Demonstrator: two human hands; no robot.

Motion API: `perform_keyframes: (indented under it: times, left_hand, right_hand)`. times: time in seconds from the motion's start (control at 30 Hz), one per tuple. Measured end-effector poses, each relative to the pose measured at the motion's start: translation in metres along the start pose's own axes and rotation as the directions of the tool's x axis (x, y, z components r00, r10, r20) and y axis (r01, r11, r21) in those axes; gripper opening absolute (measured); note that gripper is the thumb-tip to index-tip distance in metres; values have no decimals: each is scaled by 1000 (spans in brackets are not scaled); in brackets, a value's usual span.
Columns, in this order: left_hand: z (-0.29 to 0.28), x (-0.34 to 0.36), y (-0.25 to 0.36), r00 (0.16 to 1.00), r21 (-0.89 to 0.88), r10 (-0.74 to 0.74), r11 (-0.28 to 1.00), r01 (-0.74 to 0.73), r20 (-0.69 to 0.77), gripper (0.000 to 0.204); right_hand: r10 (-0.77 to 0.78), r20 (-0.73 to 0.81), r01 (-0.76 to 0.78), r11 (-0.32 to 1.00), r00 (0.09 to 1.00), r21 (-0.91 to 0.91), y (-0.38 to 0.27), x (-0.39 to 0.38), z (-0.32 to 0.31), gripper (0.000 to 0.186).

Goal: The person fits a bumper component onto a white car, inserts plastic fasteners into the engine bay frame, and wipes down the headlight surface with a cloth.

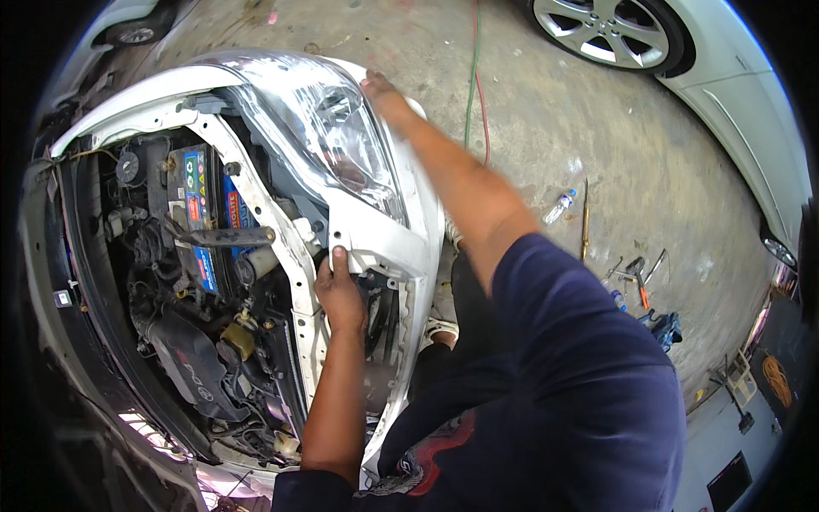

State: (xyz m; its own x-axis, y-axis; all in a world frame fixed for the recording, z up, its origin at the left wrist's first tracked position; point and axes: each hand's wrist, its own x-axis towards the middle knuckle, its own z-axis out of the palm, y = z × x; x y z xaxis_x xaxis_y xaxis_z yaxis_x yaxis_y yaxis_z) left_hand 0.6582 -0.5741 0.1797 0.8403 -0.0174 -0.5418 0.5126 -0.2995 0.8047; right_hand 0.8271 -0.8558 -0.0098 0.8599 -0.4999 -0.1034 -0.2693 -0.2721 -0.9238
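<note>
Filling the left half of the view, a white car [128,98] stands with its hood up and engine bay exposed; a battery [200,200] sits at about nine o'clock. A second white car [742,102] with an alloy wheel [610,30] occupies the two o'clock corner, across a stained concrete floor [546,128].

The headlight [328,141], a large clear lens unit, sits at the front corner of the car near eleven o'clock. The person's right hand [382,92] rests on its far outer edge at twelve o'clock, fingers curled over the rim. The left hand [339,290], near the centre, grips the white bracket [375,243] below the lamp, thumb up and fingers wrapped behind it.

Handling this well likely means supporting both ends evenly and moving the lamp straight along its mounts, so no tab snaps.

Hand tools [636,277] lie at three o'clock, with a plastic bottle [559,206] beside them.
</note>
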Motion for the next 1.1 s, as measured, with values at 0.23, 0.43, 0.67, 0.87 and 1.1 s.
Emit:
perform_keyframes:
  times: [0.23, 0.43, 0.67, 0.87, 1.1]
  left_hand:
    - [-45, -3, -16, 983, -165, -111, 982, 86, -146, 32]
    - [-50, -1, -19, 985, -142, -137, 982, 121, -108, 32]
    - [-36, 3, 21, 978, -12, -201, 980, 200, -60, 32]
    - [-47, 9, 11, 953, -147, -298, 946, 287, -53, 36]
    - [-47, 10, 5, 978, -42, -185, 982, 182, -97, 40]
  right_hand:
    - [425, 523, -642, 678, 739, 357, -60, -20, 29, 77]
    - [350, 547, -565, 772, 760, 291, -77, -14, 23, 67]
    - [270, 547, -418, 893, 793, 166, -86, -10, 25, 70]
    - [281, 570, -453, 872, 772, 185, -78, -11, 35, 80]
    - [289, 564, -457, 871, 773, 180, -81, -16, 35, 84]
